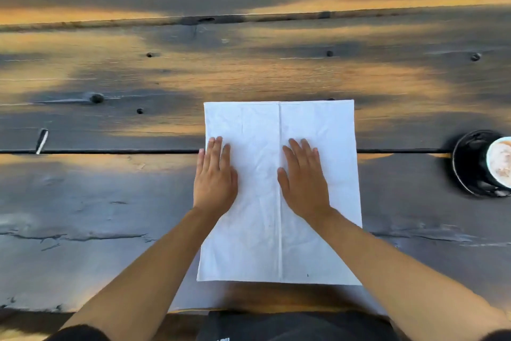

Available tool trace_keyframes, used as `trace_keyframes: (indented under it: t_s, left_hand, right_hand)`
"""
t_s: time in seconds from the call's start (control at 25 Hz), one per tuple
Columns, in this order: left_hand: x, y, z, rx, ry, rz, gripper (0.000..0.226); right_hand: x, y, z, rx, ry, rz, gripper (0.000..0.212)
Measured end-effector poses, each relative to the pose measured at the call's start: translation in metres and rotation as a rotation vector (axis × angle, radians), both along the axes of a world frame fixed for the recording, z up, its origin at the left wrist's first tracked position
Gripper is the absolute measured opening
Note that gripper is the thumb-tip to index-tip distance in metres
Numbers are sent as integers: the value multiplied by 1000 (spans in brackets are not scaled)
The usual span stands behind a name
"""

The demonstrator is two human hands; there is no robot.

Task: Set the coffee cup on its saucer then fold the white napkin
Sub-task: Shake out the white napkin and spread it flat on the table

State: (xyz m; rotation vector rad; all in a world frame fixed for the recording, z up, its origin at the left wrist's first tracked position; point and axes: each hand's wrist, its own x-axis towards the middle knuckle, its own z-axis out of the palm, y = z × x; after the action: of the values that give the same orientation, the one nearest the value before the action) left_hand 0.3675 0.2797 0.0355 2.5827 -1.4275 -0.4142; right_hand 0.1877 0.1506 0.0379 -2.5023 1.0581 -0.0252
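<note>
My left hand lay flat on the white napkin, palm down, fingers stretched out side by side and gripping nothing; its outer edge ran along the napkin's left border, the little finger just over the bare wood. My right hand pressed the cloth the same way, fingers extended and only slightly fanned, the thumb close to the long crease that ran from the far edge to the near one. The napkin was spread open on the dark plank table, directly in front of me, with faint wrinkles across both halves. Far off to my right, at the edge of view, the coffee cup (milky foam visible on top) sat on its black saucer, well apart from the napkin. A small dark stick-like object with a pale end lay on the left by the gap between planks; I could not tell what it was.
</note>
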Motion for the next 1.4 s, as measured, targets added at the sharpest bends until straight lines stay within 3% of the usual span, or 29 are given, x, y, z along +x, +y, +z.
trace_keyframes:
  t_s: [0.24, 0.4, 0.6, 0.88, 1.08, 1.24, 1.4]
  left_hand:
    - [72, -43, -37, -31, -27, -24, 58]
    - [75, -46, -43, 12, -90, -56, 60]
    - [74, -47, -41, 42, -110, -33, 67]
    - [74, -48, -39, 74, -118, -40, 69]
    - [73, -49, -36, 71, -110, -33, 69]
    - [74, -49, -38, 69, -109, -34, 69]
    - [75, -48, -39, 54, -109, -35, 68]
  right_hand:
    - [130, -18, -23, -58, 11, 165, 57]
    - [158, -24, -38, -62, 52, 164, 60]
    - [115, -50, -39, -135, 100, 197, 61]
    - [-17, -139, -39, -117, 226, -129, 72]
    - [18, -124, -29, -140, 181, -291, 67]
    - [116, -45, -26, -76, -16, 22, 63]
    - [135, -20, -37, -106, 59, 191, 62]
